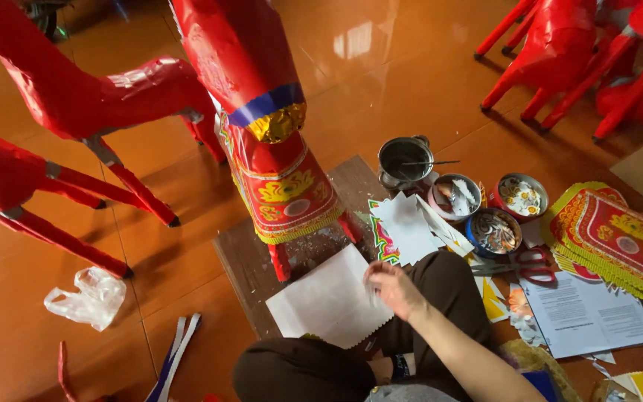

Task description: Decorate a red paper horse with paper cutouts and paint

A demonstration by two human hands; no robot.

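A: Currently, which hand is engaged, and on what?

B: The right hand (pixel 394 286) is engaged. Its fingers are curled together onto the near edge of a white paper sheet (pixel 333 301), apparently pinching it; the exact finger contact is blurred. The left hand is not in view.

A: Where does the sheet lie relative to that grip?

B: It extends away from the fingers, flat across the person's knee and onto the brown board (pixel 247 260). Flat support likely keeps the sheet from curling during handling.

A: What stands beyond the grip?

B: The red paper horse (pixel 280 179), with its gold-patterned panel, stands on the board just past the sheet's far edge. That places the work surface within reach.

A: And to the outer side of the grip?

B: A metal pot (pixel 405 160), three round tins of cut pieces (pixel 494 231), red-handled scissors (pixel 522 264) and a stack of red-and-gold printed panels (pixel 619 242) are grouped near, probably as supplies. A crumpled plastic bag (pixel 87 298) lies well apart on the opposite side.
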